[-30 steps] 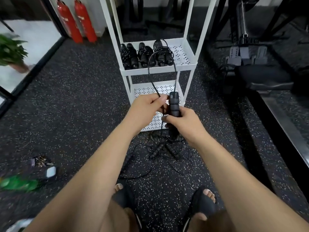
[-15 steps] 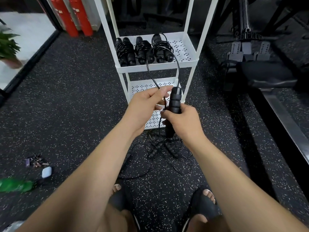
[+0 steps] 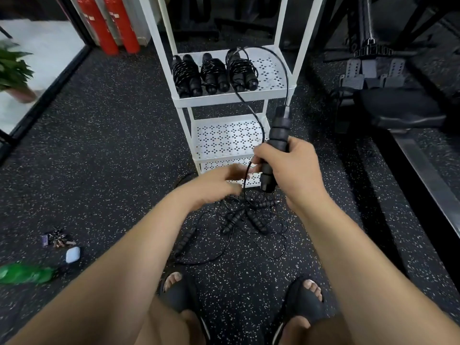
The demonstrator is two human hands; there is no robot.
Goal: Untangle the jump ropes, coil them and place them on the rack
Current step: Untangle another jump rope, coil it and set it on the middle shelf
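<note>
My right hand [image 3: 296, 168] is shut on the black handles of a jump rope [image 3: 278, 135], held upright in front of the white rack [image 3: 231, 99]. The rope's thin cord [image 3: 251, 113] loops up over the rack's top shelf and back down to this hand. My left hand [image 3: 219, 183] is blurred, lower and to the left, its fingertips beside the hanging cord; its grip is unclear. Below both hands a tangle of ropes [image 3: 249, 217] lies on the floor. Three coiled ropes [image 3: 214, 73] sit side by side on the top shelf.
Red fire extinguishers [image 3: 109, 23] stand at the back left, with a potted plant [image 3: 12, 68] further left. Keys [image 3: 56, 239], a small white case [image 3: 73, 254] and a green bottle [image 3: 25, 272] lie on the left floor. A black gym machine [image 3: 398, 105] fills the right. My slippered feet are below.
My left hand dropped from the top of the handles down and left along the cord. My right hand moved right with the handles, and the cord loop grew wider.
</note>
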